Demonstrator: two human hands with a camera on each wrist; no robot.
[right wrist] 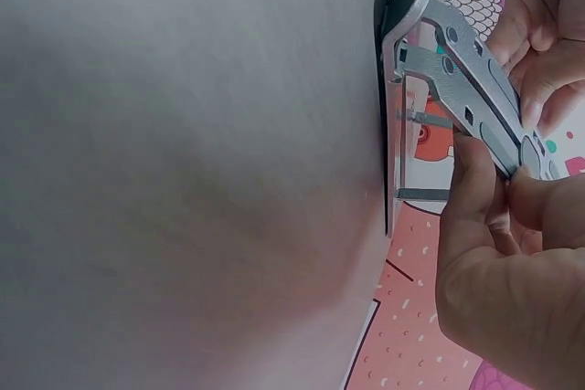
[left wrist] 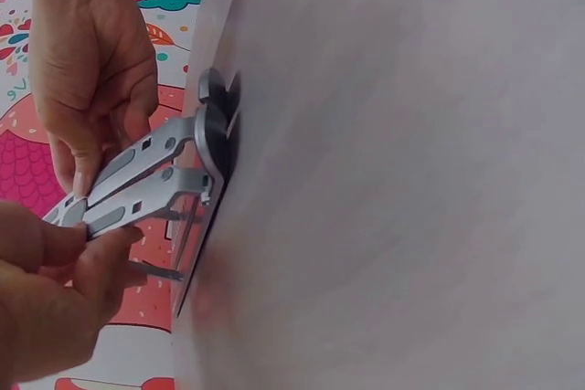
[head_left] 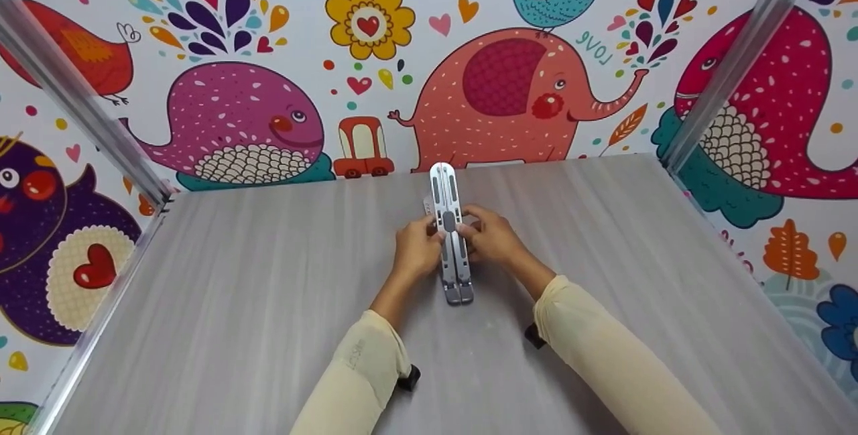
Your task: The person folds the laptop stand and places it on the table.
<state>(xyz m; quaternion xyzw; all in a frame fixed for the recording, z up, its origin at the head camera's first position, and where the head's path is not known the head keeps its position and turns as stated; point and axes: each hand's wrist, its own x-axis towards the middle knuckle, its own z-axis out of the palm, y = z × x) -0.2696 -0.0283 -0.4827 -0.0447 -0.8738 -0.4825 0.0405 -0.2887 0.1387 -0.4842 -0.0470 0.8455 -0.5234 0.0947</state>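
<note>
A silver folding laptop stand (head_left: 450, 220) with grey pads is upright on the table in front of me, its two long arms folded close side by side. My left hand (head_left: 419, 247) pinches its left arm near the middle. From the other side, my right hand (head_left: 495, 237) grips the right arm at about the same height. The left wrist view shows the stand's arms (left wrist: 137, 212) raised at a slant above its lower legs, which rest on the tabletop. Thin struts join arms and legs in the right wrist view, where the right thumb lies beside the round middle pad (right wrist: 530, 154).
The grey wood-grain table (head_left: 234, 301) spreads out on both sides of the stand. Behind it stands a wall (head_left: 375, 100) printed with cartoon animals. Metal posts (head_left: 730, 80) rise at the table's back corners. A small white label (head_left: 427, 206) shows behind the stand's left side.
</note>
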